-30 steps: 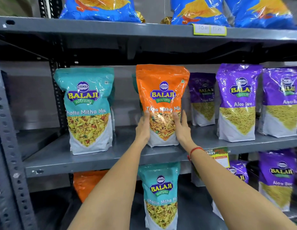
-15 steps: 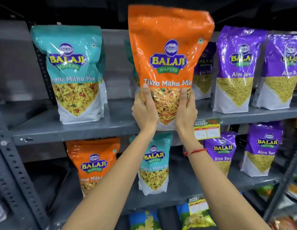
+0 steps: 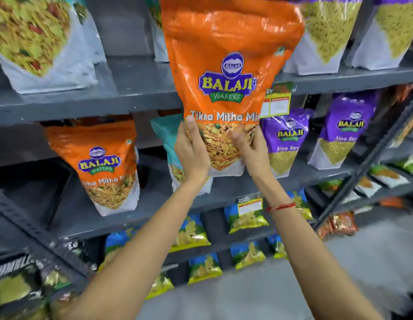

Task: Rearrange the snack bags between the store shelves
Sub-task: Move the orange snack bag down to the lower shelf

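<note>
Orange bag (image 3: pixel 226 72) held upright in the air before the shelves (image 3: pixel 136 98), clear of both. Left hand (image 3: pixel 192 151) and right hand (image 3: pixel 252 148) clasp its lower corners, fingers wrapped on the film. Glossy crinkled plastic pouch, flat gusseted base; likely light, soft, slippery. Low two-sided hold suits it.

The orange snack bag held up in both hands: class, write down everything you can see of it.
The orange snack bag is a glossy, crinkled plastic pouch printed "Balaji Wafers" and "Tikha Mitha Mix", with a clear window showing mixed snacks above a white base. It is upright, sealed, and held in the air in front of the grey shelves. The left hand and the right hand grip its lower corners; nothing else visibly touches it.
</note>
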The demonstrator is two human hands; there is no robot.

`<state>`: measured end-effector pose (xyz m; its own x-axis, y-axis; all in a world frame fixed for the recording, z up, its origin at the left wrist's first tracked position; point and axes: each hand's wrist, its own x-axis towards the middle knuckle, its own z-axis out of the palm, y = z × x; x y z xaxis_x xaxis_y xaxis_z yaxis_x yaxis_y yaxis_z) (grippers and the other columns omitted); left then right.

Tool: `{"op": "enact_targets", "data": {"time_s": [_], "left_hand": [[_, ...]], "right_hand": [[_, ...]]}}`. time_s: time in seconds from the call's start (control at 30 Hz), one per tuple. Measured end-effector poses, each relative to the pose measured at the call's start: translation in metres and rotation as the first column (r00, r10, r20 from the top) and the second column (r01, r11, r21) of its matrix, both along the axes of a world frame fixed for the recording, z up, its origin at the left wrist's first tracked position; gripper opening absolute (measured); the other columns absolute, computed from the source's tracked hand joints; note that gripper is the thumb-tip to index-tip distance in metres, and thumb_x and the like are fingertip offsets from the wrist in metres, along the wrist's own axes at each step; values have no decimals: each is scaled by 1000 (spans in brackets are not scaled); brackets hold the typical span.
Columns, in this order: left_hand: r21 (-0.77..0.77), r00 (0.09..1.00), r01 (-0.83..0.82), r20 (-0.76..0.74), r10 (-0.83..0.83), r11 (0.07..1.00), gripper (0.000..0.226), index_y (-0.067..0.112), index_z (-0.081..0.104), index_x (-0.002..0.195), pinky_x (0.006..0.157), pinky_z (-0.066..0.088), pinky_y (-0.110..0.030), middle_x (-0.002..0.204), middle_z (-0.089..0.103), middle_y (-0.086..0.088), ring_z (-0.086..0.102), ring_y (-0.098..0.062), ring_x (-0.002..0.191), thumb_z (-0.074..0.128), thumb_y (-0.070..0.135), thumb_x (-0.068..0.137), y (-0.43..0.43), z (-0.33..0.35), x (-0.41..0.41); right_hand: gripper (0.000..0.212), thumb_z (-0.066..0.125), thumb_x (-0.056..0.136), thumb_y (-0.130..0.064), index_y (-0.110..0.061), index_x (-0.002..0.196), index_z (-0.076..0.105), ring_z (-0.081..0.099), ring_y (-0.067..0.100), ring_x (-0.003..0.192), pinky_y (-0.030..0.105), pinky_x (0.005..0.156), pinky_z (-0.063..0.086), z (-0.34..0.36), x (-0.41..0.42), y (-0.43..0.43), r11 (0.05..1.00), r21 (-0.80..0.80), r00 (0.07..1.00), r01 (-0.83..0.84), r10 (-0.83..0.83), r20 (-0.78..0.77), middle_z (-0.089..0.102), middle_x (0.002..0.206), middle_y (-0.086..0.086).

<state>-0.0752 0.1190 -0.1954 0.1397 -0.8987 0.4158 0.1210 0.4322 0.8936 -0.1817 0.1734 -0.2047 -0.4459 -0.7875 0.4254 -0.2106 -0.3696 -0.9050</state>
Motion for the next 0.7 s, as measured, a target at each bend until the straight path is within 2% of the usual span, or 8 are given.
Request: {"op": "enact_targets", "data": {"time_s": [0.07,0.2,0.27,0.37,0.47,0.53,0.63,0.7], "left_hand": [[37,998,-1,67,-2,999,41,23,60,93,79,48,-22,87,66,6,62,-12,85,26,45,94,-6,-21,-4],[149,986,37,153,-61,988,45,18,58,109,73,38,-5,85,56,20,52,7,80,22,42,96,-16,-64,-20],[180,981,59,171,-90,982,49,17,55,118,86,41,-17,94,58,18,52,6,87,21,44,95,-22,-83,-31],[220,962,78,240,-132,972,55,19,45,132,106,32,-35,125,58,-4,49,-15,114,18,46,93,-32,-109,-46],[273,953,137,226,-202,952,66,17,45,131,108,34,-46,129,55,-8,48,-23,120,17,58,88,-41,-124,-61],[296,946,159,227,-231,942,80,17,41,134,110,32,-46,133,52,-8,46,-22,123,14,71,82,-43,-129,-70],[332,934,222,199,-298,917,106,17,39,135,104,33,-31,132,49,1,46,-14,119,11,89,63,-46,-137,-79],[351,911,254,225,-345,901,98,15,41,132,103,37,-34,132,52,-4,48,-19,120,15,85,69,-52,-146,-81]], "right_hand": [[59,72,71,-37,-21,123,47,59,-13,95,10,78,49,-20,-18,1,989,137,995,-49,61,-84,62,111,-12],[47,73,77,-7,-12,118,50,61,-13,90,10,75,50,-54,-44,-8,958,270,987,-94,125,-99,63,108,-3],[46,73,76,-5,-14,115,51,63,-10,90,11,73,51,-68,-57,-16,943,316,986,-108,142,-88,65,105,-6],[49,75,74,-9,-19,115,51,64,-6,94,13,76,52,-81,-78,-27,918,383,984,-103,150,-97,65,107,-8],[48,72,76,-2,-14,115,49,61,-17,85,4,68,47,-90,-95,-36,906,412,984,-93,146,-100,62,103,-12],[50,72,75,0,-11,117,49,61,-17,83,4,67,47,-97,-106,-42,901,426,988,-86,133,-82,62,103,-9],[51,76,70,-2,-10,114,51,63,-14,82,7,67,49,-112,-122,-49,890,452,993,-63,101,-61,64,102,-3],[49,77,69,-3,-9,111,52,64,-13,80,8,67,51,-125,-130,-50,879,476,994,-33,77,-72,65,100,1]]}}
